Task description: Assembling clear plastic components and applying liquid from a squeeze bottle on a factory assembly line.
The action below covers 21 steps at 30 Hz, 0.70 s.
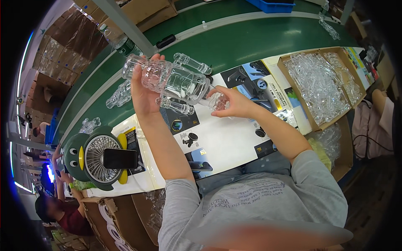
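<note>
My left hand (145, 90) is wrapped round a large clear plastic figure-shaped body (182, 82), tilted above the worktable. Its rounded sections lie in a row, and jointed clear limb pieces (193, 62) show on either side of it. At the body's right end, my right hand (228, 102) pinches a small clear plastic piece (218, 101) between thumb and fingers. The piece is close against the body; I cannot tell whether they are joined. Beyond my left wrist another clear jointed piece (120, 95) lies on the green surface.
A cardboard box (289, 67) of clear plastic parts stands at the right. Printed card sheets (226, 144) cover the table before me. At the left is a penguin-shaped fan (79, 157) with a dark phone (120, 159) in front. A water bottle (119, 42) stands behind; a co-worker (69, 215) is at far left.
</note>
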Motion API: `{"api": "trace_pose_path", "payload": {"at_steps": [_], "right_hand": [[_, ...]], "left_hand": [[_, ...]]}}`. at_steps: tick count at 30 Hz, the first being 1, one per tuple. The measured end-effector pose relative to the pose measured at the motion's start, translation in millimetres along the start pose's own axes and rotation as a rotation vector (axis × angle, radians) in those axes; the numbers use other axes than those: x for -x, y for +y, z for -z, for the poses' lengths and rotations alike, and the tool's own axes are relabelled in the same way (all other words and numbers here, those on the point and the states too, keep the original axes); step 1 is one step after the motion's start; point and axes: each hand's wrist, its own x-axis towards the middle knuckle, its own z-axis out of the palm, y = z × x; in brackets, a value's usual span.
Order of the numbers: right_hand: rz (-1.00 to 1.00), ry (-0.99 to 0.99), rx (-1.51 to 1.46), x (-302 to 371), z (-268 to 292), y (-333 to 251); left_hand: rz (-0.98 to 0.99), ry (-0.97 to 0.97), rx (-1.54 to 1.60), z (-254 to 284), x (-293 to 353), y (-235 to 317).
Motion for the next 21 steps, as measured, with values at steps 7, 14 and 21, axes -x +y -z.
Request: {"api": "trace_pose_path", "payload": {"at_steps": [7, 14, 21], "right_hand": [[-0.005, -0.065, -0.027, 0.2, 3.4, -3.5], [0.035, -0.059, -0.020, 0.2, 3.8, -2.9], [0.053, -0.051, -0.020, 0.2, 11.8, 4.4]], "left_hand": [[0.032, -0.054, 0.009, 0.8, -1.0, -1.1], [0.044, -0.064, -0.002, -0.7, -0.7, -2.7], [0.017, -0.021, -0.091, -4.7, -4.2, -13.8]]}}
